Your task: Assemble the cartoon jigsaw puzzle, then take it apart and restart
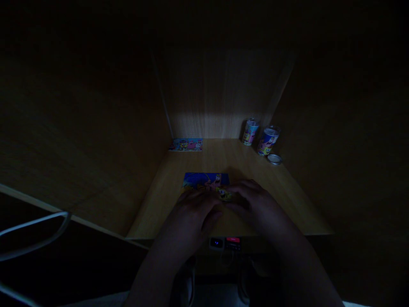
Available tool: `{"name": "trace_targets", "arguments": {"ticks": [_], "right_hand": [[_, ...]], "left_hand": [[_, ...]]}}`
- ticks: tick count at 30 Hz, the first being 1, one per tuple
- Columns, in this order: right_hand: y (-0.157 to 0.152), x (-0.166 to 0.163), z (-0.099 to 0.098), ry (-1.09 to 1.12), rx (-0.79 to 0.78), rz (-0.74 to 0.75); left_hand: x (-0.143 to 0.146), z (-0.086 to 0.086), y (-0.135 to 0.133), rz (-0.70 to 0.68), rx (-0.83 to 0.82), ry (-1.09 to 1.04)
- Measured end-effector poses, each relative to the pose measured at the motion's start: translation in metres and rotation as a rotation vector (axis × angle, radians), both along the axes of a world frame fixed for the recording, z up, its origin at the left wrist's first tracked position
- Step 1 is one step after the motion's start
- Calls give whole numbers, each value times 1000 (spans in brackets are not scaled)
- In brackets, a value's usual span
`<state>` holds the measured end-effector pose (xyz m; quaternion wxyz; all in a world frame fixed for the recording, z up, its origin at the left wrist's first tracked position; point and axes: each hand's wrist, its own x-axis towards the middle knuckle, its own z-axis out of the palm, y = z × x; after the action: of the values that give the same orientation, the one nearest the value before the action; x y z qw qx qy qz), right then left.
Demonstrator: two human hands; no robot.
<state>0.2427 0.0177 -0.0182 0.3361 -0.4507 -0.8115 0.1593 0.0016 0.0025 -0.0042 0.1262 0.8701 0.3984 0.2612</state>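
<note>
The counter (243,164) is honey-coloured wood with a faint streaked grain, and the back panel (220,106) repeats that pale tone. The nearer printed card (206,182) is deep blue along its top, with a pink figure against yellow below. A small printed piece (224,195) is speckled yellow. The farther printed card (185,145) is pale blue with yellow and pink cartoon figures. The pale blue tin (250,132) and darker blue tin (268,140) show pink and yellow figures under silver rims, and the round lid (275,159) is plain silver.
</note>
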Motion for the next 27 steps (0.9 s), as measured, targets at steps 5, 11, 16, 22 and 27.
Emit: {"name": "trace_targets", "arguments": {"ticks": [5, 11, 16, 22, 27], "right_hand": [[-1, -3, 2, -56, 20, -17], [0, -4, 0, -53, 10, -78], [0, -3, -2, -46, 4, -75], [-1, -3, -2, -30, -12, -100], [-2, -7, 2, -50, -2, -220]], "left_hand": [[-2, -1, 0, 15, 58, 40], [-2, -1, -1, 27, 52, 86], [-1, 0, -2, 30, 53, 113], [-1, -1, -1, 44, 59, 108], [-2, -5, 1, 95, 80, 85]]}}
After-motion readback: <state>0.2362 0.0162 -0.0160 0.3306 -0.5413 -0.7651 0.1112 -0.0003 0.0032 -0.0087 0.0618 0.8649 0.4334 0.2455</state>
